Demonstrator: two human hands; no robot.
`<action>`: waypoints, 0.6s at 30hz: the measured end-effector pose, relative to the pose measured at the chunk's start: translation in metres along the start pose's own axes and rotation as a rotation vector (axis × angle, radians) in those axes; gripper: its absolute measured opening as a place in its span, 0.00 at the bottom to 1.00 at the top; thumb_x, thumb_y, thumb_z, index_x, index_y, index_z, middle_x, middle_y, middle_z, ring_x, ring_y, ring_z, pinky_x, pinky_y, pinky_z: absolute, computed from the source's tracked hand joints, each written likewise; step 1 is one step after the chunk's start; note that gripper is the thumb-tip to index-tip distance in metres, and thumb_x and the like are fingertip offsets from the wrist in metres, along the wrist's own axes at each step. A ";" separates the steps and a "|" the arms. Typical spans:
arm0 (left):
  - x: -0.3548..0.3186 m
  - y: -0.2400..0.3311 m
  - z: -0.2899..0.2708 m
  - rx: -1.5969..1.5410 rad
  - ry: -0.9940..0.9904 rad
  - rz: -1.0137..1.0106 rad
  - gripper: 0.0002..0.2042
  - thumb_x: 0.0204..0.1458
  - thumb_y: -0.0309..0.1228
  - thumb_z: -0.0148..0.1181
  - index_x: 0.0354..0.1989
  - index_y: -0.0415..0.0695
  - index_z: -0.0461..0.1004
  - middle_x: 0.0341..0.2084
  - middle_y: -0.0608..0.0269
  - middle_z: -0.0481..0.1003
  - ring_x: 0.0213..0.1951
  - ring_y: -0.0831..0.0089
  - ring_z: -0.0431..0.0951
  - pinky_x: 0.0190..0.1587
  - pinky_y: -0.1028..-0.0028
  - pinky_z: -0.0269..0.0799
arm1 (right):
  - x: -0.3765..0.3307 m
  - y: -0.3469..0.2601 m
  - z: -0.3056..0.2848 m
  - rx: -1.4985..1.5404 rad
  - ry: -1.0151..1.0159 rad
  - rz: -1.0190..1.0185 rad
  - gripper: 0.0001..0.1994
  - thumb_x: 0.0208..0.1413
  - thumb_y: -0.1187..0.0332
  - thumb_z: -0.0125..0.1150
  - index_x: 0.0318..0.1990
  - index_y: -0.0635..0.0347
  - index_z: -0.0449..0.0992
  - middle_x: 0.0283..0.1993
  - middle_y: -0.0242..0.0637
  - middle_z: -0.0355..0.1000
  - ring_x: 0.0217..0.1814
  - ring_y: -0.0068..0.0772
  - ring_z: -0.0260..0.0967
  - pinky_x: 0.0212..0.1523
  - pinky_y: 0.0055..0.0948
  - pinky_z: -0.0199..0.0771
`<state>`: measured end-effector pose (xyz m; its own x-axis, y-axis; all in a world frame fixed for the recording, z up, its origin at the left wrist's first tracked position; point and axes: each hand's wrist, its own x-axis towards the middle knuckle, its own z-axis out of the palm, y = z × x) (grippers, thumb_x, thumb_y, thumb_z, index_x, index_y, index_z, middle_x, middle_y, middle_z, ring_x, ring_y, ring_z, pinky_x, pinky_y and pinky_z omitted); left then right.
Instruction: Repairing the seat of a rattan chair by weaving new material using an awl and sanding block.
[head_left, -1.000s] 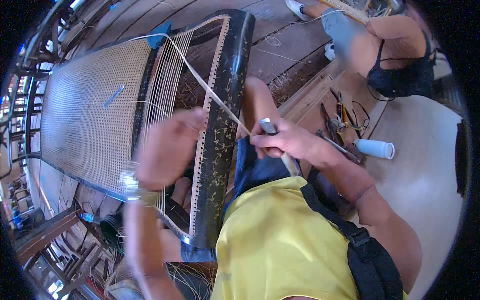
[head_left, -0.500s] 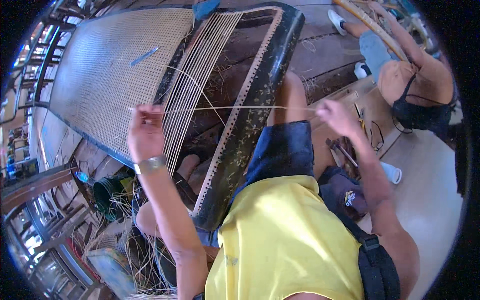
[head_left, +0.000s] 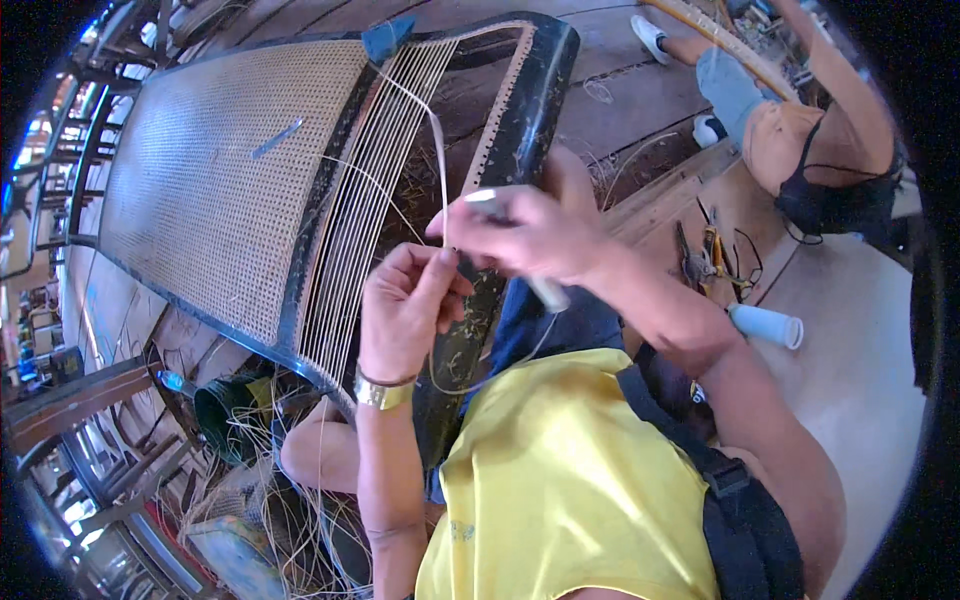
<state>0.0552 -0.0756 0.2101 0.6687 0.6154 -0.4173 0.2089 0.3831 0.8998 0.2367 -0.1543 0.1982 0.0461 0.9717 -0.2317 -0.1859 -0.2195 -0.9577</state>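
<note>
Black wooden frame (head_left: 545, 85) panel lies across my lap, its inner edge lined with holes. Several parallel pale cane strands (head_left: 385, 150) stretch across its opening. My left hand (head_left: 402, 310), with a metal watch band on the wrist, pinches a cane strip (head_left: 438, 150) between thumb and fingers. The strip runs up to the blue piece at the frame's far end; a thin loop hangs below the hands. Close beside it, my right hand (head_left: 535, 235) is closed around a tool with a pale handle (head_left: 548, 294). Motion blur hides the tool's kind.
Woven cane mesh (head_left: 230, 170) fills the left panel, with a small flat strip (head_left: 277, 138) on it. Pliers (head_left: 712, 250) and a white cup (head_left: 768, 326) lie at right. Loose cane (head_left: 300, 520) and a dark green bucket (head_left: 225, 420) are lower left. Another person (head_left: 800, 160) sits at upper right.
My hands were wide apart with a strand stretched between them. Now they have come together over the frame's near rail, and a pale-handled tool shows in my right hand.
</note>
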 end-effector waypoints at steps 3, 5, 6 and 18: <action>-0.012 -0.004 -0.003 -0.065 0.018 0.033 0.10 0.64 0.33 0.56 0.37 0.38 0.73 0.24 0.63 0.78 0.18 0.85 0.70 0.19 0.85 0.61 | 0.027 0.005 0.019 0.101 0.056 0.038 0.09 0.65 0.63 0.58 0.37 0.57 0.76 0.24 0.23 0.67 0.21 0.11 0.59 0.20 0.15 0.55; -0.033 -0.010 -0.024 0.092 0.046 -0.012 0.10 0.64 0.32 0.55 0.39 0.37 0.74 0.23 0.63 0.78 0.17 0.87 0.67 0.19 0.85 0.59 | 0.037 0.006 0.003 0.315 0.053 0.093 0.09 0.64 0.63 0.60 0.37 0.59 0.77 0.23 0.25 0.66 0.19 0.12 0.56 0.17 0.16 0.54; -0.048 -0.015 -0.039 0.123 0.024 -0.035 0.11 0.64 0.33 0.55 0.42 0.35 0.75 0.23 0.64 0.77 0.17 0.88 0.65 0.19 0.85 0.57 | 0.043 0.006 -0.009 0.309 0.093 0.117 0.09 0.63 0.63 0.61 0.37 0.59 0.77 0.23 0.26 0.65 0.18 0.12 0.55 0.16 0.17 0.54; -0.314 -0.038 -0.269 1.055 0.491 -0.896 0.22 0.53 0.48 0.61 0.53 0.49 0.74 0.33 0.59 0.74 0.34 0.64 0.70 0.37 0.64 0.64 | 0.040 0.022 -0.091 0.292 0.325 0.080 0.07 0.61 0.67 0.62 0.36 0.60 0.74 0.32 0.36 0.74 0.18 0.11 0.56 0.17 0.14 0.56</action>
<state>-0.3547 -0.0978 0.2730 -0.2216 0.6983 -0.6806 0.9715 0.2179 -0.0928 0.3238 -0.1279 0.1520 0.3178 0.8647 -0.3891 -0.4685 -0.2136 -0.8573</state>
